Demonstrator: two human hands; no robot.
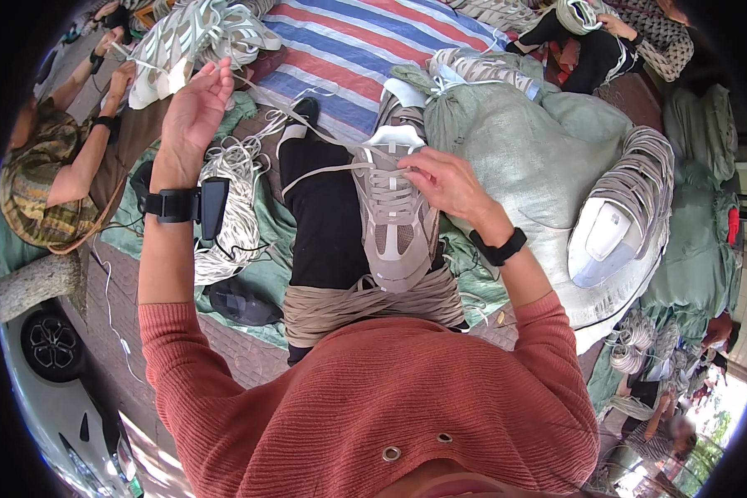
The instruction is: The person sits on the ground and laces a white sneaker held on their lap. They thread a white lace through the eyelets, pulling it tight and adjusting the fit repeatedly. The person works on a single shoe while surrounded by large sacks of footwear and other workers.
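A grey-beige sneaker (375,271) rests on my lap, its toe toward me and its white-lined opening away. Flat beige laces cross its front. My right hand (452,187) pinches a shoelace at the upper eyelets, thumb and forefinger together. Out to the far left, my left hand (197,112) is raised palm up, its fingers curled close together. A length of shoelace (295,114) runs from its fingertips to the top of the shoe. Another lace end (315,172) loops over my black-trousered left leg. The grip of the left fingers is partly hidden.
Beige laces (365,314) lie bundled across my lap; a pale lace heap (234,207) is at left. Green sacks (506,141) and stacked shoes (627,207) stand at right. Beyond lies a striped sheet (349,50). A person (58,183) works at left, others farther off.
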